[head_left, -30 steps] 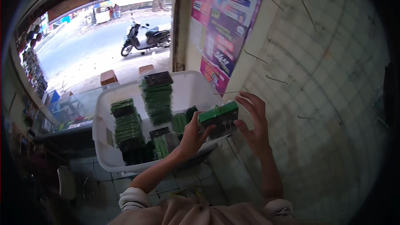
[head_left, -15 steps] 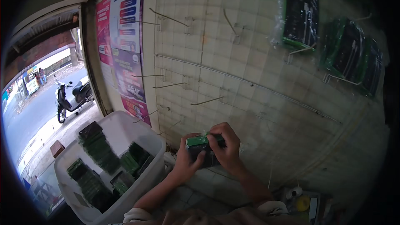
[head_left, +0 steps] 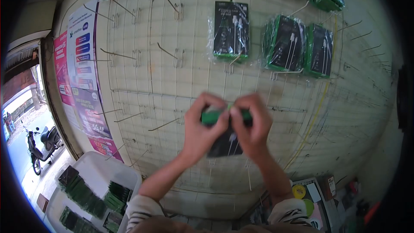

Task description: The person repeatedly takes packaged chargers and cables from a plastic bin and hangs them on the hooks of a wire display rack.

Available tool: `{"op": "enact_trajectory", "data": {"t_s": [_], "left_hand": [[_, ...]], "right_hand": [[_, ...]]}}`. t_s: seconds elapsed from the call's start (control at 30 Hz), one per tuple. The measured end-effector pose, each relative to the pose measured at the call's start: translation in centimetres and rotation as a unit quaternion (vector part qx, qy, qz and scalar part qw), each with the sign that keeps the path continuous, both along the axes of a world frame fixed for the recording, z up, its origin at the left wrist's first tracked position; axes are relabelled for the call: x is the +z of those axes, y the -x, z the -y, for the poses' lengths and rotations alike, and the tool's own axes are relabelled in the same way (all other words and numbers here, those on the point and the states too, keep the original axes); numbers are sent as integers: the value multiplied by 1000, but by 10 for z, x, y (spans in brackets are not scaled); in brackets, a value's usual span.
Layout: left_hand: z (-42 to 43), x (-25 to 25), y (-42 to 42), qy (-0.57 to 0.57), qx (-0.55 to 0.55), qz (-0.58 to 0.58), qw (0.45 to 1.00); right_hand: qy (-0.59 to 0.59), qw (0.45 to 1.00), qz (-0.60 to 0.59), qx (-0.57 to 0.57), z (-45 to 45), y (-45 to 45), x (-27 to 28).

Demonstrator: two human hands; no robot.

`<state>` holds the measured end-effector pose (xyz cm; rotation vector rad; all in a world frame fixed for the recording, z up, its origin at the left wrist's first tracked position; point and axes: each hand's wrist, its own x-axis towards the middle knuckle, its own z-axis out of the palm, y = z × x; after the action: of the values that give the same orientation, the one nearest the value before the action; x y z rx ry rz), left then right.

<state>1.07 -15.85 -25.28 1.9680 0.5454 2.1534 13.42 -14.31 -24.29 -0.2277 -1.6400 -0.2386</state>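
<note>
Both hands hold a black and green boxed charging cable [head_left: 222, 146] upright in front of the wire grid on the wall. My left hand [head_left: 202, 125] grips its top left, and my right hand [head_left: 253, 123] pinches at the top right; both are slightly blurred. The fingertips meet over the middle of the green top edge, where a small bright green bit shows. A picture of a white cable is partly visible on the front below the fingers. Similar plastic-wrapped cable boxes [head_left: 231, 30] hang on hooks above, with a stack [head_left: 285, 43] farther right.
A white plastic tub [head_left: 137, 180] at lower left holds rows of green and black boxes [head_left: 86, 194]. Bare metal hooks [head_left: 166, 124] stick out from the grid. Posters [head_left: 84, 39] cover the wall beside the doorway, and a scooter [head_left: 43, 144] stands outside. Yellow rolls [head_left: 298, 191] sit at lower right.
The view has swung up and right, bringing more hanging boxes into sight. My hands have raised the box toward the grid, and both now pinch along its top edge.
</note>
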Motion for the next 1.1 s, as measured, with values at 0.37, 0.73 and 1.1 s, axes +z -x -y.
{"op": "enact_trajectory", "data": {"t_s": [0.37,0.73,1.1], "left_hand": [[-80,238,9,-21,-150,12,988],[-134,266,21,15,-67,61,996],[-161,226,6,-78,171,32,982]], "right_hand": [[-39,997,-64,-25,-78,8,245],[52,994,-86,-48,-106,18,262],[-19,990,-87,-105,-170,17,231]]}}
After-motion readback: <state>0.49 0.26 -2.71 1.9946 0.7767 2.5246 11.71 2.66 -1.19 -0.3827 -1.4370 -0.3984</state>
